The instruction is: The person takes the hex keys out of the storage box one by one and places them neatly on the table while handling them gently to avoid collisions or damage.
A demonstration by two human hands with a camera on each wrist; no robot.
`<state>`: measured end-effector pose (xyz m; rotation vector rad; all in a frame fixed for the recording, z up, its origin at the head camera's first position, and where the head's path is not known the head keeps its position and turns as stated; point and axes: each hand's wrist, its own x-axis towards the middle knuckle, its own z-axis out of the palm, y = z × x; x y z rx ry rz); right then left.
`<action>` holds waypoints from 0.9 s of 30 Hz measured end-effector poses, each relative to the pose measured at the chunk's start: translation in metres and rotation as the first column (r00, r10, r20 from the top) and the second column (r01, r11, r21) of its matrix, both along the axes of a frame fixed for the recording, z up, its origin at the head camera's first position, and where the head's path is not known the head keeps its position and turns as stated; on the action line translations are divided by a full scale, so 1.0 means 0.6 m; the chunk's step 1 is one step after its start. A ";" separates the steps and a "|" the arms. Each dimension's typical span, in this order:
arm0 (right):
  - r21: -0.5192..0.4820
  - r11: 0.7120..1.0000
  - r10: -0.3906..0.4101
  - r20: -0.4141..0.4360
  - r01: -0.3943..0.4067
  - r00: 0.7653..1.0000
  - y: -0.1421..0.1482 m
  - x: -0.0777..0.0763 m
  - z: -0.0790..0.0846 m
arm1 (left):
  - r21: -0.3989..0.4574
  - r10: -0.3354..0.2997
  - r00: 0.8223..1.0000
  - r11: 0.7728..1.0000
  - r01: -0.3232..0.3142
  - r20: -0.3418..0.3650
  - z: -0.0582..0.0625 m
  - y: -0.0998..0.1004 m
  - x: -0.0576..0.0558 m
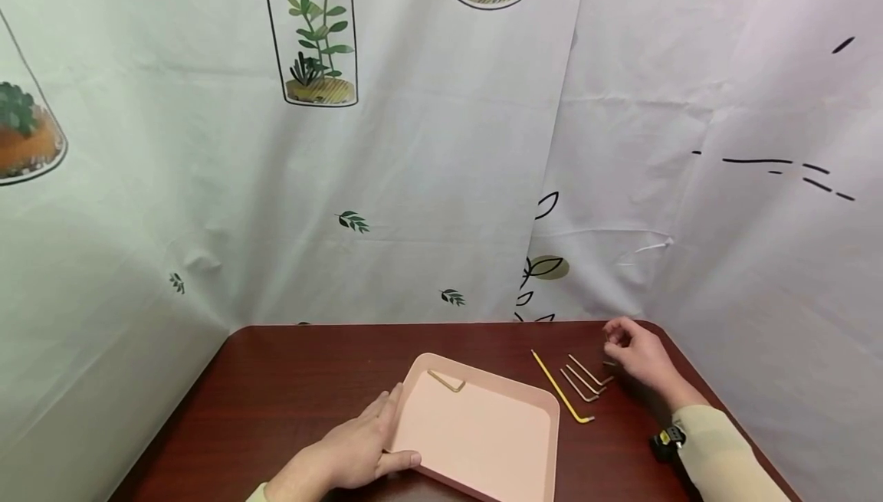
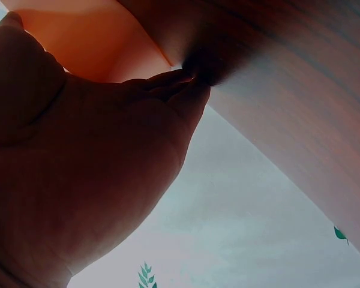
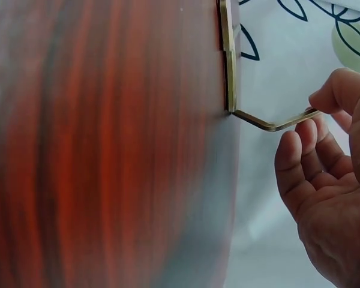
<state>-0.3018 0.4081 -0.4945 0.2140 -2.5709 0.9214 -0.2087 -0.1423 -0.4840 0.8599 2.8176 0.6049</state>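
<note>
My left hand (image 1: 355, 441) rests along the left side of a pink tray (image 1: 483, 441), its fingers straight and the thumb over the rim. In the left wrist view that hand is dark against the tray wall. At the table's right, my right hand (image 1: 641, 352) pinches the end of a brass-coloured hex key (image 3: 273, 126) between thumb and fingers; the head view mostly hides this key. One L-shaped hex key (image 1: 441, 381) lies inside the tray near its back left corner. A longer yellow hex key (image 1: 555, 385) lies right of the tray, beside 3 smaller hex keys (image 1: 581, 385).
The dark red-brown wooden table (image 1: 303, 379) has rounded back corners. White printed cloth (image 1: 414, 180) hangs behind it and along both sides. A dark watch-like device (image 1: 667, 442) is on the right wrist.
</note>
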 end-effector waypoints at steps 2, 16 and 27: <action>-0.003 1.000 0.006 0.017 -0.006 1.000 -0.005 0.000 0.001 | -0.001 -0.002 1.000 1.000 0.002 -0.002 0.000 0.000 0.000; -0.002 0.995 0.099 0.046 -0.099 0.994 -0.030 -0.008 -0.001 | -0.006 -0.006 1.000 1.000 0.006 -0.009 -0.002 -0.001 0.000; 0.012 0.994 0.110 0.090 -0.112 0.990 -0.032 -0.009 -0.002 | -0.004 -0.007 1.000 1.000 0.007 -0.011 -0.003 -0.002 -0.001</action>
